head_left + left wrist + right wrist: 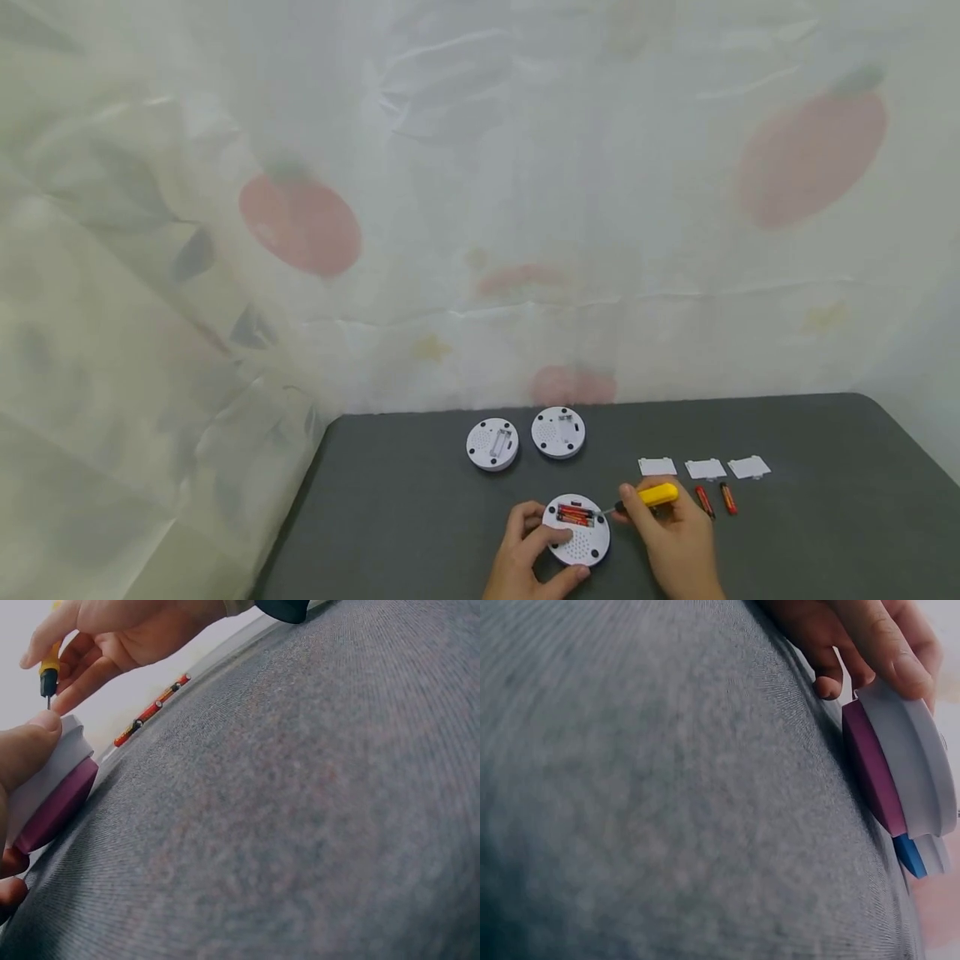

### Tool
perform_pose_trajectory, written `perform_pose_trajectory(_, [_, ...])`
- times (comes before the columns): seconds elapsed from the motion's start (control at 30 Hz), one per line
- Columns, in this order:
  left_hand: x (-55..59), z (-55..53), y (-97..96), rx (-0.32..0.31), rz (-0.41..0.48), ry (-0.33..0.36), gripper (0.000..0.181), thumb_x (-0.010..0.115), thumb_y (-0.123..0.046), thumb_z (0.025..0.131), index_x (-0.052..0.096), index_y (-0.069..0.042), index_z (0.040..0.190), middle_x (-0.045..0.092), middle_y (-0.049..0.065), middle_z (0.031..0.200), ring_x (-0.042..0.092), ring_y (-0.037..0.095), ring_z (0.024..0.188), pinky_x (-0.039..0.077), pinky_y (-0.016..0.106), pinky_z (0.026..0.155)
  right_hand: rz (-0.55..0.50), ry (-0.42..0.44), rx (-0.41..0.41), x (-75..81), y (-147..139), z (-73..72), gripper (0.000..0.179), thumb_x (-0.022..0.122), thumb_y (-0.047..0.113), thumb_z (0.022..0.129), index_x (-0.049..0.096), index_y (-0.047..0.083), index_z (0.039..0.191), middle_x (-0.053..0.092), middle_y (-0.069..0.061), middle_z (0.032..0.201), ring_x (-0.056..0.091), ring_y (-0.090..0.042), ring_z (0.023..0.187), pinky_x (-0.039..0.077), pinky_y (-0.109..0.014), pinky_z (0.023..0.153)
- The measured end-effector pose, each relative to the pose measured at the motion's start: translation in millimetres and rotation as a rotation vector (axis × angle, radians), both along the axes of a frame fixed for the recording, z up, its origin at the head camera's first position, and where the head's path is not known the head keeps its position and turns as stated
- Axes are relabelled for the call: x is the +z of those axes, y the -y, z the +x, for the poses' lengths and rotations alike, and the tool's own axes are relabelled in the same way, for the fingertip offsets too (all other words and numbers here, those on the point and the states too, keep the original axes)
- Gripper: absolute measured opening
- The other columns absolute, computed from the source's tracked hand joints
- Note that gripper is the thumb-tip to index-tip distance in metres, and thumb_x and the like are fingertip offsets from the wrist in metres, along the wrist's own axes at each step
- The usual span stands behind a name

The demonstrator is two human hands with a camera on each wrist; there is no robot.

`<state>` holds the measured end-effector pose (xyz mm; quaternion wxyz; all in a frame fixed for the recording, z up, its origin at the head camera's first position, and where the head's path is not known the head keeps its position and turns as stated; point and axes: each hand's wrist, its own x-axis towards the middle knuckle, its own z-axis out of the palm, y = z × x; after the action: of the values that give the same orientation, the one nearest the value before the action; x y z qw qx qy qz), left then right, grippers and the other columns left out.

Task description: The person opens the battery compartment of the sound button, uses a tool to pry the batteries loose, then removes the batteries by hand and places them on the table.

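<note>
A round white battery-powered device [581, 547] lies with its underside up at the front of the table, its battery compartment uncovered. Red batteries [574, 516] sit in that compartment. My left hand [519, 552] grips the device by its rim, thumb at the near edge and fingers across the left side. In my right hand [678, 537] is a screwdriver with a yellow handle [658, 495], its tip right at the compartment's right end. The left wrist view shows the device's purple lower part [61, 806] under the thumb. The right hand is out of sight in the right wrist view.
Two similar round devices, a left one [492, 444] and a right one [558, 432], stand behind with bare compartments. Three white covers [705, 469] lie in a row at the right, with two loose red batteries [727, 497] in front. A printed sheet [480, 208] hangs behind the dark table [390, 517].
</note>
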<state>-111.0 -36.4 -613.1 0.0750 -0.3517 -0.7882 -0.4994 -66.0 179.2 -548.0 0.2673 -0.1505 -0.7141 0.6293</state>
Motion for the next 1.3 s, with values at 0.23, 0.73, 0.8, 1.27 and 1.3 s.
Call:
perform_pose_trajectory(0.23, [1.1,-0.3,0.2,-0.005,-0.008,0.020,0.030,0.088,-0.039,0.094,0.078,-0.030,0.121,0.063,0.002,0.142,0.067,0.014,0.120,0.059,0.036,0.098,-0.227,0.072,0.006,-6.4,-7.5,-4.6,0.020,0.072,0.007,0.106,0.061,-0.009,0.112,0.059,-0.019,0.105,0.073,-0.023,0.087,0.066,-0.043,0.074])
perform_pose_trajectory(0.73, [0.0,-1.6,-1.1,-0.013,-0.094,-0.033,0.032,0.080,-0.043,0.100,0.075,-0.032,0.130,0.061,0.002,0.145,0.064,0.018,0.124,0.057,0.040,0.102,-0.441,0.174,-0.013,-6.3,-21.4,-10.6,0.031,0.067,0.016,0.111,0.052,-0.006,0.126,0.054,-0.015,0.121,0.075,-0.022,0.101,0.066,-0.045,0.081])
perform_pose_trajectory(0.8, [-1.5,-1.9,-0.6,-0.012,-0.096,-0.044,0.032,0.080,-0.042,0.101,0.074,-0.033,0.131,0.061,0.003,0.146,0.064,0.018,0.124,0.057,0.041,0.102,-0.430,0.170,-0.012,-4.8,-22.6,-10.8,0.029,0.066,0.016,0.112,0.052,-0.006,0.124,0.053,-0.014,0.119,0.074,-0.022,0.100,0.066,-0.045,0.081])
perform_pose_trajectory(1.27, [-7.0,-4.7,-1.4,0.019,-0.004,-0.066,0.049,0.081,-0.008,0.089,0.071,-0.029,0.132,0.051,0.012,0.149,0.063,0.019,0.129,0.055,0.033,0.104,0.135,0.012,0.433,17.9,-94.9,-8.5,0.055,0.054,0.005,0.115,0.032,-0.008,0.164,0.060,-0.016,0.110,0.068,-0.020,0.086,0.058,-0.024,0.075])
perform_pose_trajectory(1.3, [-8.0,-5.3,-1.4,0.024,-0.001,-0.087,0.052,0.080,-0.005,0.087,0.071,-0.028,0.132,0.051,0.013,0.148,0.063,0.020,0.128,0.055,0.033,0.103,0.180,0.023,0.432,20.9,-103.6,-8.0,0.059,0.054,0.006,0.115,0.027,-0.009,0.166,0.061,-0.016,0.112,0.068,-0.015,0.090,0.056,-0.021,0.077])
